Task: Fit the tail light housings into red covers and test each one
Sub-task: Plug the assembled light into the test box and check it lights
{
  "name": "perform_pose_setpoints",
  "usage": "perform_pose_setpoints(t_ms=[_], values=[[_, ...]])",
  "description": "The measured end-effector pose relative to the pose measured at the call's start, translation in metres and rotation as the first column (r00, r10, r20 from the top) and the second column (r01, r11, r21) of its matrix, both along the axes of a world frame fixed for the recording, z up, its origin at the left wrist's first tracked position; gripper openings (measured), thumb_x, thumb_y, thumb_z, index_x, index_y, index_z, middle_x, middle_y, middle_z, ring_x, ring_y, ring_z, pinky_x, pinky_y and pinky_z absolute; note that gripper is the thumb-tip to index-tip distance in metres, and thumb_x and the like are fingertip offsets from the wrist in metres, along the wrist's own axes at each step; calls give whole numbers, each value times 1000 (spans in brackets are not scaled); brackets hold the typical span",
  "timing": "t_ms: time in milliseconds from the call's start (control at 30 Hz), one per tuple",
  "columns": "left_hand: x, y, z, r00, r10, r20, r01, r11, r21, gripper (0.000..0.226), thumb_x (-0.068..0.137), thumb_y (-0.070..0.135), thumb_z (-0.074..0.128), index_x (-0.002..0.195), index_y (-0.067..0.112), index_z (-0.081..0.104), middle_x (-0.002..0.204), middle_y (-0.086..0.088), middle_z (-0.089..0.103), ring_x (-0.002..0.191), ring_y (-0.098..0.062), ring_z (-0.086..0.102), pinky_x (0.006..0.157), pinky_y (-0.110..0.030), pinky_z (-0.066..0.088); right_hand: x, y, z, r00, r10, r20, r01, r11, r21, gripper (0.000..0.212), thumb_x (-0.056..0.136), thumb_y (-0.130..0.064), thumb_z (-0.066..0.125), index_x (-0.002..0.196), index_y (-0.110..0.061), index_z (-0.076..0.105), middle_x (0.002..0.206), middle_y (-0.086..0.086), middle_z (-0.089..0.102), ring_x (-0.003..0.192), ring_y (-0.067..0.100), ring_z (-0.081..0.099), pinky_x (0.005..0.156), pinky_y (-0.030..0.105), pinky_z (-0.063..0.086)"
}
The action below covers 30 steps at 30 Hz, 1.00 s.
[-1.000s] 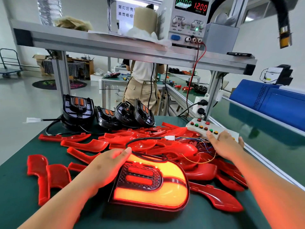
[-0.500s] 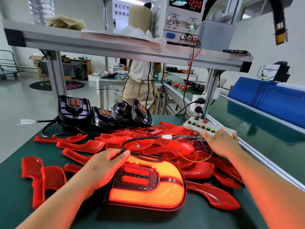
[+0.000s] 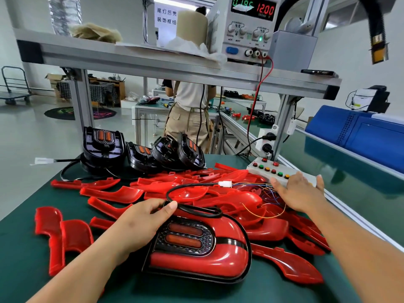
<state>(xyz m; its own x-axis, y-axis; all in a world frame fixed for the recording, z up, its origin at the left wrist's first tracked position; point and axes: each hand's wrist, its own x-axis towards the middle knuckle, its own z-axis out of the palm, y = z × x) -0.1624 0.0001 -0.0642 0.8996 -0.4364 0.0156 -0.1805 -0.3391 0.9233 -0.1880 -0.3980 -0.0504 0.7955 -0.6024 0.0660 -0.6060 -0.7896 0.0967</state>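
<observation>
On the tabletop (image 3: 19,259) right in front of me, my left hand (image 3: 140,224) grips the top edge of the assembled tail light (image 3: 218,256), currently unlit. My right hand (image 3: 299,193) lies flat, fingers straight, on the button box (image 3: 270,172). Tip: pin the lamp steady, press one button at a time, and don't tug the cable (image 3: 192,209). Loose red covers (image 3: 109,193) are piled behind.

Blue case (image 3: 360,136), trolley (image 3: 15,96) far left

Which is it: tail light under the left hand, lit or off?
Off. The tail light shows no glow: its red surface is only glossy, and both centre bars look dull orange.
</observation>
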Motion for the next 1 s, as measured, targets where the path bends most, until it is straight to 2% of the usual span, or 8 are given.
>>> perform_pose_setpoints(t_ms=[100, 300, 400, 567, 733, 867, 933, 1000], values=[[1, 1, -1, 1000, -4, -11, 5, 1000, 7, 25, 90, 56, 52, 94, 42, 73, 97, 22, 73, 89, 7, 66, 80, -20, 46, -1, 0, -2, 1000, 6, -13, -7, 1000, -25, 123, 64, -83, -17, 150, -6, 27, 162, 13, 12, 148, 22, 19, 115, 54, -13], [1, 1, 0, 999, -5, 54, 4, 1000, 30, 44, 71, 72, 45, 90, 43, 72, 91, 21, 74, 83, 8, 66, 76, -23, 46, -2, 0, -4, 1000, 29, -8, -29, 998, -57, 130, 58, -85, -20, 150, -5, 26, 161, 16, 14, 149, 23, 19, 118, 48, -8], [3, 2, 0, 996, -5, 84, -1, 998, 70, 51, 70, 75, 43, 89, 39, 73, 92, 20, 74, 84, 7, 66, 82, -26, 48, -1, 0, -2, 999, 46, -10, -47, 996, -72, 128, 58, -84, -21, 151, -8, 25, 161, 18, 16, 147, 25, 23, 119, 46, -6], [2, 1, 1, 998, -9, 68, 5, 998, 56, 52, 70, 75, 43, 92, 38, 74, 94, 22, 73, 87, 8, 66, 84, -25, 48, 3, 2, 5, 996, 92, -12, -92, 995, -46, 111, 60, -83, -17, 152, -28, 14, 162, 16, 10, 143, 28, 32, 119, 48, -2], [0, 1, 1, 999, -4, 38, 3, 999, 42, 48, 72, 72, 45, 91, 38, 74, 94, 20, 74, 86, 6, 66, 83, -25, 48, 16, 4, 12, 989, 62, -133, -72, 995, -74, 92, 79, -81, -6, 155, -30, 7, 164, 2, -7, 145, 22, 29, 114, 59, -12], [-2, -1, 2, 1000, -16, -10, 16, 1000, -13, 35, 74, 67, 49, 91, 47, 71, 95, 22, 73, 87, 7, 67, 78, -20, 48, 23, 8, 12, 981, 97, -166, -120, 983, -136, 90, 82, -80, -2, 155, -28, 9, 164, -4, -4, 150, 29, 11, 108, 64, -19], [-1, -1, 1, 1000, -7, -6, 7, 1000, -4, 34, 72, 69, 49, 90, 48, 70, 95, 23, 72, 87, 7, 66, 77, -18, 49, 29, 9, 10, 974, 179, -139, -193, 977, -89, 86, 88, -74, 4, 155, -20, 8, 164, -2, 1, 151, 19, -2, 109, 59, -21], [0, 1, 0, 1000, 1, -18, -1, 1000, 7, 43, 71, 71, 50, 92, 41, 71, 96, 17, 74, 89, 0, 68, 84, -25, 53, 34, 8, 9, 965, 234, -117, -237, 972, -8, 81, 94, -69, 10, 155, -16, 10, 164, 1, 5, 150, 12, -9, 111, 55, -21]])
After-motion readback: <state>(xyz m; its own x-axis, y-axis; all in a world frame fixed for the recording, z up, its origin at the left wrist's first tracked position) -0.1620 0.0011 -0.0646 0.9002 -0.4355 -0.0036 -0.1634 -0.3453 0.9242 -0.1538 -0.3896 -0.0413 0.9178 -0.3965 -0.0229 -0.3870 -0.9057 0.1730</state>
